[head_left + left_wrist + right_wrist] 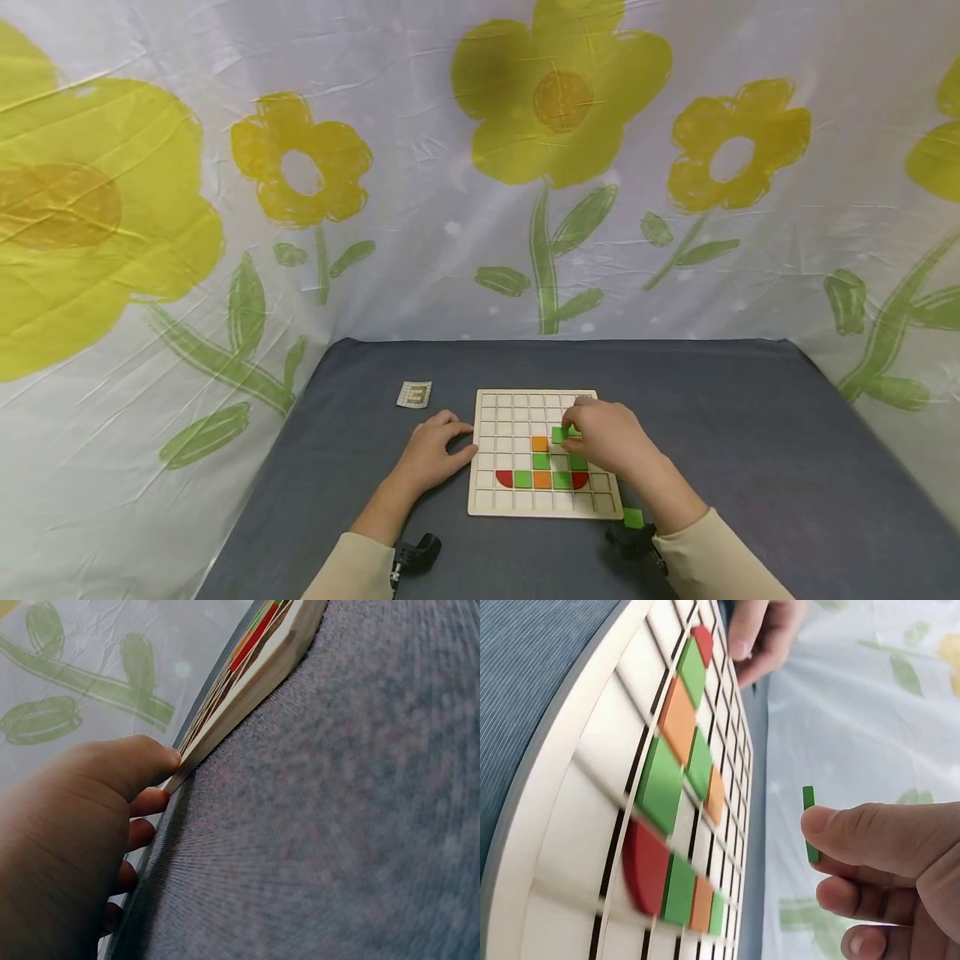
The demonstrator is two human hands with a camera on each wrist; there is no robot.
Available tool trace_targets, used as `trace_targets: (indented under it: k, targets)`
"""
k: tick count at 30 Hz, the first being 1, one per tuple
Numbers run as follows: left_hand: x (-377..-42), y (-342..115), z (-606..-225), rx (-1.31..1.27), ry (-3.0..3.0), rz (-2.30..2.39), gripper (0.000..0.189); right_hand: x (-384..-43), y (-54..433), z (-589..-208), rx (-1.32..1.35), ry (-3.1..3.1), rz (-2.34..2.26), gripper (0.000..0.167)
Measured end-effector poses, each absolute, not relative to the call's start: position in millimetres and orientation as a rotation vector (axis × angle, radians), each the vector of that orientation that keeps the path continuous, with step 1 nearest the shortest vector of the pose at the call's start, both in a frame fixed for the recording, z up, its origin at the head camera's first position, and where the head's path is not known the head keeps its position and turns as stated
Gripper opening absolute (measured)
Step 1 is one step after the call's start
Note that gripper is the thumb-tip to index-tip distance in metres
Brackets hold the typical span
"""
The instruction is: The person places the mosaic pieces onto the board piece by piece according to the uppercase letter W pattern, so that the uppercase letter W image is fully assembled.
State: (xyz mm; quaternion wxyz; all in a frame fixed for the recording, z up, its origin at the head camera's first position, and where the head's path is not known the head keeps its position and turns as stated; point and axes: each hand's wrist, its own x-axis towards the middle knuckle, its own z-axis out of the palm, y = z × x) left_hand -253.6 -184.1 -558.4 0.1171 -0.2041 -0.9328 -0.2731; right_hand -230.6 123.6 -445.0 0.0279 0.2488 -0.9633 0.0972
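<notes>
In the head view, a wooden grid board [487,500] lies on the table with green, orange and red tiles in some cells. My right hand [611,433] is over its right part, pinching a green square tile [811,832] between thumb and index finger. The right wrist view shows that tile on edge, raised above the board. My left hand [435,448] rests at the board's left edge, its thumb [161,759] and index fingertip touching the rim. A curved red tile [505,478] begins the low row, and an orange tile [540,444] sits higher up. My right hand partly hides other tiles.
A loose green tile [633,518] lies off the board's lower right corner, close to the right wrist camera [633,540]. Left of the board's far corner is a small card with a printed grid pattern [414,394]. A flowered cloth [420,275] hangs behind the dark table.
</notes>
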Motion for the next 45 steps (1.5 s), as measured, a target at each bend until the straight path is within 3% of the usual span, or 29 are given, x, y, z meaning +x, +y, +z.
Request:
trace_targets:
  k: [21,45]
  targets:
    - [-255.4,-183.5,-560.6,-0.596,-2.729,-0.757,0.028,-241.9,55.9,-466.3,0.996,-3.015,0.212,0.018]
    - [-253.9,-183.6,-558.3,-0.594,-2.723,-0.799,0.027,-248.1,41.9,-483.4,1.050,-2.981,0.272,0.011]
